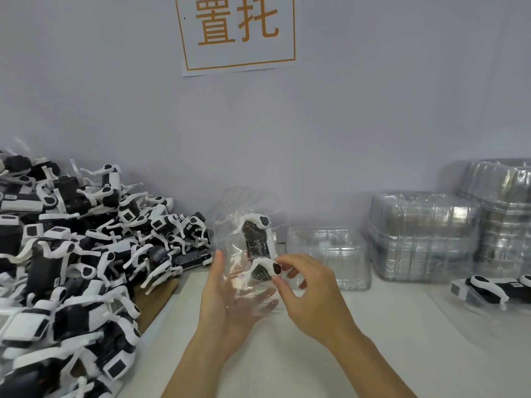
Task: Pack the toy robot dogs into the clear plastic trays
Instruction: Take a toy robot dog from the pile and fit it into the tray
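Note:
A clear plastic tray (230, 254) is held up above the table's middle, and my left hand (227, 305) grips it from below and from the left. A black-and-white toy robot dog (257, 242) lies in the tray's right side. My right hand (310, 294) pinches the dog's lower white leg between thumb and fingers. A large heap of toy robot dogs (71, 254) covers the left of the table.
Stacks of clear trays (422, 237) stand at the back right, with a lower stack of clear trays (330, 254) just behind my right hand. One packed dog in a tray (488, 291) lies at the far right. A white sign (238, 33) hangs on the wall.

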A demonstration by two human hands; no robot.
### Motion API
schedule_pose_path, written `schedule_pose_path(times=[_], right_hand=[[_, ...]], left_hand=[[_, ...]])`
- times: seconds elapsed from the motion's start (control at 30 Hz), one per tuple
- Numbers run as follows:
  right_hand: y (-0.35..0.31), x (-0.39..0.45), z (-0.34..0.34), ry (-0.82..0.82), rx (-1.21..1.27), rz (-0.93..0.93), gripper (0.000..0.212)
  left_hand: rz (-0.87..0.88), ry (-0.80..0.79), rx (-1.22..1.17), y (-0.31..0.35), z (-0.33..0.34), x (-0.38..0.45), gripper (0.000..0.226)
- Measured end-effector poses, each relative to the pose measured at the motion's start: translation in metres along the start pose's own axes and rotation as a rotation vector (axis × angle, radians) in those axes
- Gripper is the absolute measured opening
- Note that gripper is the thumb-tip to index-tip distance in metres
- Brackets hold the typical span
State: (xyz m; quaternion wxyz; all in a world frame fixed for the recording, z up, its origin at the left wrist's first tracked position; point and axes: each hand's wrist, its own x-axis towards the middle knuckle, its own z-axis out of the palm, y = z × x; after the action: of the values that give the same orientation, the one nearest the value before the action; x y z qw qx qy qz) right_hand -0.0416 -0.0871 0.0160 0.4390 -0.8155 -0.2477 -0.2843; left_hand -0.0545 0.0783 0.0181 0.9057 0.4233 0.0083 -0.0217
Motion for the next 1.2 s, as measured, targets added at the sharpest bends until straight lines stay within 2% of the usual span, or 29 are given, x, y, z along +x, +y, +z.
schedule_pose_path(times=[0.1,0.2,0.3,0.43,0.53,0.8,1.0,1.2], right_hand=[[0.004,0.001,-0.003,0.005,0.027,0.042,0.023],[0.004,0.008,-0.007,0.119,0.066,0.073,0.019],[-0.003,0.016,-0.012,0.234,0.135,0.047,0.026],[-0.009,0.024,-0.017,0.309,0.175,0.028,0.024],[-0.007,0.027,-0.020,0.318,0.161,0.046,0.017],[-0.009,0.028,-0.022,0.329,0.136,0.063,0.017],[-0.014,0.026,-0.020,0.326,0.136,0.045,0.015],[-0.013,0.025,-0.020,0.341,0.149,0.072,0.012]], left_hand=[[0.023,0.036,0.045,-0.002,0.001,0.000,0.086],[0.046,0.045,0.099,-0.003,0.006,-0.001,0.074],[0.041,0.037,0.163,-0.006,0.014,-0.002,0.071],[0.024,-0.016,0.213,-0.009,0.017,-0.004,0.062],[0.026,-0.038,0.223,-0.011,0.017,-0.004,0.058],[0.036,-0.032,0.288,-0.011,0.015,-0.005,0.065],[0.035,-0.017,0.269,-0.011,0.015,-0.005,0.055],[0.046,-0.022,0.279,-0.010,0.019,-0.008,0.064]])
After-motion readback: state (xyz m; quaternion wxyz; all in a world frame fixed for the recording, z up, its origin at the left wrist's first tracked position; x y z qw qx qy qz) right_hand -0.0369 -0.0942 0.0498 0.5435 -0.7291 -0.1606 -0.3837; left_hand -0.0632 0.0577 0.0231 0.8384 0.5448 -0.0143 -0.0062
